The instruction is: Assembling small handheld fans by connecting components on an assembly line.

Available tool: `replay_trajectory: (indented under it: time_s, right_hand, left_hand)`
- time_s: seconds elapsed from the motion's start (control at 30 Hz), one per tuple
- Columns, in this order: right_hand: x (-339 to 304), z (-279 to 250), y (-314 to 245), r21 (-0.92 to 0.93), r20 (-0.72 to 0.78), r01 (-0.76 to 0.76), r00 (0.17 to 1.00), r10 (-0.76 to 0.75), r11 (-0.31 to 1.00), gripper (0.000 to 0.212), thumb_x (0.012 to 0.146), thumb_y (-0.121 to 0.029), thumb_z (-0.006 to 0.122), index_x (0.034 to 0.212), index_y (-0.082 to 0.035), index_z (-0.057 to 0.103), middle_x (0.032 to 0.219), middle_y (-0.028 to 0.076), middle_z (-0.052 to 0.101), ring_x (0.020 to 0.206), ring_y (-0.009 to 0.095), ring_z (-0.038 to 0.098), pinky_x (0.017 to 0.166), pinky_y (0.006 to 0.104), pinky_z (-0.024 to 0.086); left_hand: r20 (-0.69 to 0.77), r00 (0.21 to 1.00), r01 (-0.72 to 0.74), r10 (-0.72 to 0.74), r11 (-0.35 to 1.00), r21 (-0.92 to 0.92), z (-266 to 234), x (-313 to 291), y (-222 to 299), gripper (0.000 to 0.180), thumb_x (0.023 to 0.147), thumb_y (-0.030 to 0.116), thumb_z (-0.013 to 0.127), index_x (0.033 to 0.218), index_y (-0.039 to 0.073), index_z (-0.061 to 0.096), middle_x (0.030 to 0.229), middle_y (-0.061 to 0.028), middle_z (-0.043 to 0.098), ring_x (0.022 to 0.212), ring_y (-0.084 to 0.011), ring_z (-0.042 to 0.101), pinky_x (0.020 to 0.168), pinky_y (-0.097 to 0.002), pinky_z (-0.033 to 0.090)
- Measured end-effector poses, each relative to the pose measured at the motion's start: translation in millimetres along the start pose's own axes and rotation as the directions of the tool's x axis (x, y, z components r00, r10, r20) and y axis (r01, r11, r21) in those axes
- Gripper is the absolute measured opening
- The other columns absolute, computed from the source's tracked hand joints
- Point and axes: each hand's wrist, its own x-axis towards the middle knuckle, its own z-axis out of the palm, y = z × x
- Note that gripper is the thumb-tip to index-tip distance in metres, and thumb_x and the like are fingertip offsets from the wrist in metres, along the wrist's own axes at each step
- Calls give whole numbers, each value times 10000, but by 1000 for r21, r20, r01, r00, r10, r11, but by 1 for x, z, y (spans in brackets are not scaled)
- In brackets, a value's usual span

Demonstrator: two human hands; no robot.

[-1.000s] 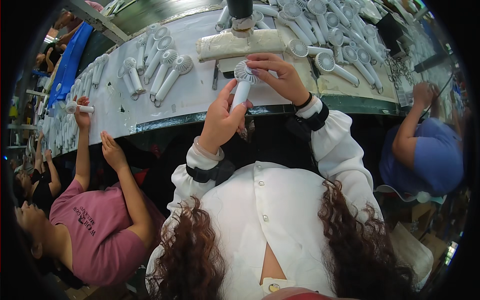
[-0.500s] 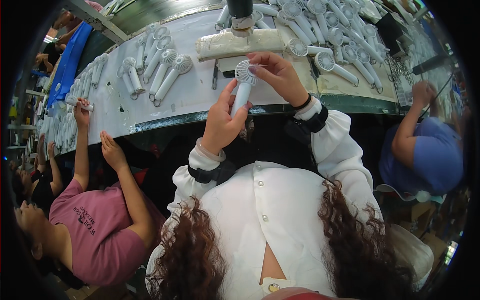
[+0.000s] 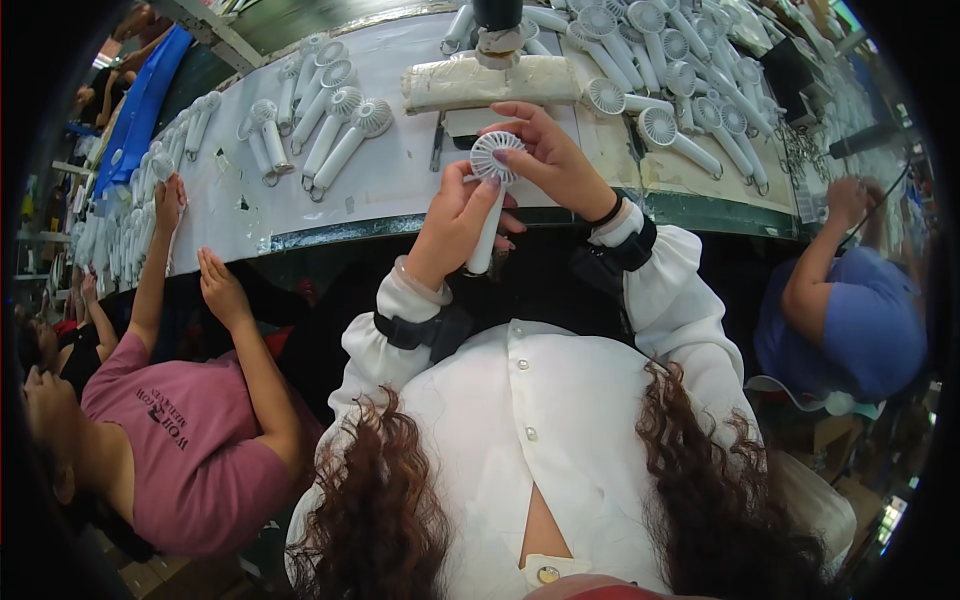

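Note:
A white handheld fan [image 3: 484,238] is held over the table's front edge, its round slatted head up and its handle pointing down toward me. My left hand [image 3: 446,225] is closed round it just below the head, with the thumb on the front and fingertips showing beyond the handle. At the right side of the head, my right hand [image 3: 560,168] grips the rim, thumb against the slats and the other fingers curved over the far side. Whether a small part sits under those fingers, I cannot tell.
Ahead, a cream wrapped block [image 3: 490,83] lies beneath a black post [image 3: 497,15]. Finished-looking white fans [image 3: 345,140] lie left, with a larger heap [image 3: 660,125] right. A co-worker in pink [image 3: 200,450] sits left; another in blue [image 3: 845,315] sits right.
My left hand has shifted its hold up toward the fan's head, and the handle now hangs lower, fully visible. My right fingers have moved onto the rim. The left co-worker's raised hand has moved.

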Motion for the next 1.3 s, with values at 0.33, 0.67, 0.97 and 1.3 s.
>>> replay_trajectory:
  time_s: [0.33, 0.67, 0.97, 1.3]
  right_hand:
    - [-5, 10, 0, 6, -35, 26, 999, -25, 1000, 486, 948, -50, 562, 1389, -41, 357, 1218, 98, 548, 1064, 109, 550, 948, 259, 453]
    - [-8, 17, 11, -127, -78, 136, 986, -147, 982, 458, 954, -84, 566, 1372, -27, 388, 1228, 100, 556, 1090, 117, 536, 945, 262, 441]
    - [-8, 8, 4, 186, -27, -222, 973, 230, 957, 414, 997, -229, 519, 1349, -30, 431, 1154, 57, 577, 1059, 118, 535, 950, 279, 418]
    - [-7, 18, 2, 20, -82, -153, 985, 154, 988, 432, 976, -216, 565, 1340, -20, 442, 1116, 44, 589, 1006, 104, 542, 908, 262, 430]
  left_hand:
    - [-65, 983, -148, 174, 943, 298, -1, 7, -10, 315, 1018, 250, 439, 1174, -8, 348, 766, -55, 568, 526, -87, 540, 455, -218, 456]
    - [-99, 962, -200, 255, 904, 378, -3, 9, -17, 286, 1010, 230, 449, 1138, -7, 352, 691, -28, 537, 468, -76, 484, 406, -221, 384]
    - [-106, 990, -73, 96, 978, 198, -7, 10, -20, 320, 1007, 261, 454, 1145, -5, 341, 738, -58, 544, 474, -96, 496, 404, -231, 401]
    - [-117, 985, -99, 129, 968, 231, -5, 8, -20, 323, 1014, 276, 449, 1145, 3, 337, 742, -53, 542, 493, -91, 506, 418, -231, 419]
